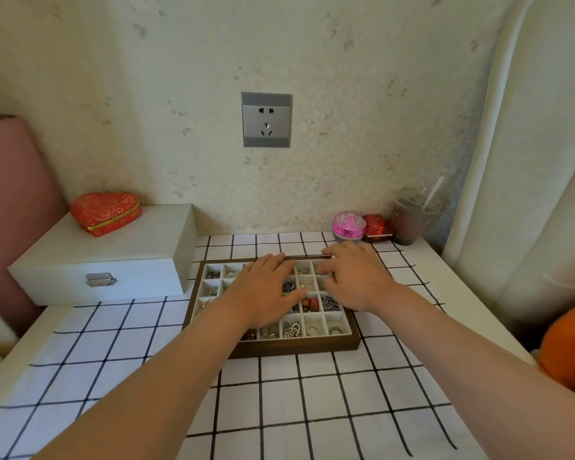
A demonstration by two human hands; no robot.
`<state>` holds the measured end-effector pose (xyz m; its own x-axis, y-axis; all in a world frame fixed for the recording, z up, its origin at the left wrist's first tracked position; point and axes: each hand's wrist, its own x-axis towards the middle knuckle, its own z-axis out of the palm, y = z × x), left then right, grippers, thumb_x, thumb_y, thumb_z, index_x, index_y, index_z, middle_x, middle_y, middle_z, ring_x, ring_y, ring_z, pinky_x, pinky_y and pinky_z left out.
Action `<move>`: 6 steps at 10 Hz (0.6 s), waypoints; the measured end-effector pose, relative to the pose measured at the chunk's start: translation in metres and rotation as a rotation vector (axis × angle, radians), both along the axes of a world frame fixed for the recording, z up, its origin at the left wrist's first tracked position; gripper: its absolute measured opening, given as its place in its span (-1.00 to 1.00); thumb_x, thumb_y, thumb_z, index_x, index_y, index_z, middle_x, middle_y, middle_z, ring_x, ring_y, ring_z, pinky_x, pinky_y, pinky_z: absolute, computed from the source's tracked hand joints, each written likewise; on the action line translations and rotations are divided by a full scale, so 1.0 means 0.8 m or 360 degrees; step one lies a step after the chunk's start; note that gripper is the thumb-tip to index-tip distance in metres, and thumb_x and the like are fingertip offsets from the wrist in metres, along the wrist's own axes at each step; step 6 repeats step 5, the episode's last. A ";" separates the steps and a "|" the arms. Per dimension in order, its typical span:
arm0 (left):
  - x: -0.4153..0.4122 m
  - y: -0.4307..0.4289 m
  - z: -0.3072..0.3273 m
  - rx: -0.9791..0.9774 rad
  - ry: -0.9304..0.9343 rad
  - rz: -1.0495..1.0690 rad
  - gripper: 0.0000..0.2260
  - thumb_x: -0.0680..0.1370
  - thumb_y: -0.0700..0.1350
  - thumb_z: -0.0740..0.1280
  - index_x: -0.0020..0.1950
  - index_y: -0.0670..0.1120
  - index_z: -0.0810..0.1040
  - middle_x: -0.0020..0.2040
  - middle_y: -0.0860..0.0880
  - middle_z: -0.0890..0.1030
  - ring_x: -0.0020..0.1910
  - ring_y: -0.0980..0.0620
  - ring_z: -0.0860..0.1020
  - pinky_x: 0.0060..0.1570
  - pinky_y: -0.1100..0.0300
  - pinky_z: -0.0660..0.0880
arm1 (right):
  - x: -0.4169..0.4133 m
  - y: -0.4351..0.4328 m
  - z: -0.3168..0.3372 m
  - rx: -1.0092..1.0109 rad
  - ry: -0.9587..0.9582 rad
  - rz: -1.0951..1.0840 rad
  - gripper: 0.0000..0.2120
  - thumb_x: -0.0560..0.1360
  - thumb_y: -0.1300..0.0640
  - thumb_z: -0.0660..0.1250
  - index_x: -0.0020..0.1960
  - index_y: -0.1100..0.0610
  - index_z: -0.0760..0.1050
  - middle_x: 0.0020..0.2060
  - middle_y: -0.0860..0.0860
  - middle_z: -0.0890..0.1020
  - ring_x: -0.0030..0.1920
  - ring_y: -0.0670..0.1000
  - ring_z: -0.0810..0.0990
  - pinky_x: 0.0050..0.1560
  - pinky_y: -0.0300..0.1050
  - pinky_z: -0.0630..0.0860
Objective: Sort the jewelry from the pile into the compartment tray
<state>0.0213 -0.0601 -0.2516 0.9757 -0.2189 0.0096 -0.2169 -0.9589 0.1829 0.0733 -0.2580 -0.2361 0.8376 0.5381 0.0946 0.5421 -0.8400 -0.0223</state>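
**Both hands over a jewelry tray, no loose pile in sight**

Head view: a person's two bare forearms reach forward across a surface (296,410) covered by a white cloth with a black grid. Both hands rest palm down over the compartment tray (352,343), a wooden-framed tray with pale dividers. Its long axis runs left to right, square to the person, directly ahead.

The left hand (263,290) lies over the tray's middle columns, fingers loosely spread and pointing away. The right hand (356,277) covers the far right corner, fingers curled slightly down into the cells. Whether either hand pinches a piece cannot be told; the fingertips are hidden or too small to read.

Many uncovered cells already hold jewelry (292,329): rings and chains along the near row, red beads mid-right.

No separate pile shows on the cloth, so sorting looks nearly or fully done. Each hand is nearest the cells beneath it, and the near row lies closer to the wrists than the fingertips.

A white latched box (113,260) sits just left of the tray.
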 end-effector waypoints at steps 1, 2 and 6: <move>-0.012 0.005 0.008 -0.0055 -0.0020 0.0025 -0.39 0.63 0.27 0.08 0.61 0.05 0.07 0.62 -0.01 0.06 0.59 -0.02 0.01 0.53 -0.05 -0.01 | -0.004 0.000 0.005 0.0041 0.0016 -0.0033 -0.66 0.57 -0.02 0.19 0.29 -0.16 0.57 0.46 -0.03 0.40 0.47 0.06 0.28 0.45 0.14 0.17; -0.030 0.018 0.015 -0.0169 -0.0092 0.0058 -0.42 0.63 0.23 0.10 0.60 0.06 0.11 0.61 0.02 0.12 0.58 0.02 0.06 0.53 -0.04 0.04 | -0.015 -0.004 0.012 0.0271 -0.0049 -0.0044 -0.66 0.57 0.03 0.23 0.31 -0.09 0.56 0.45 -0.01 0.43 0.46 0.05 0.34 0.42 0.11 0.25; -0.117 0.069 0.037 -0.0110 -0.0101 0.0353 -0.33 0.53 0.35 0.19 0.56 0.10 0.16 0.53 0.05 0.22 0.49 0.00 0.19 0.42 -0.03 0.25 | -0.092 -0.001 0.027 0.0421 0.0588 -0.0191 -0.10 0.40 -0.36 0.36 0.60 -0.08 0.09 0.58 -0.01 0.11 0.54 0.05 0.20 0.47 0.08 0.30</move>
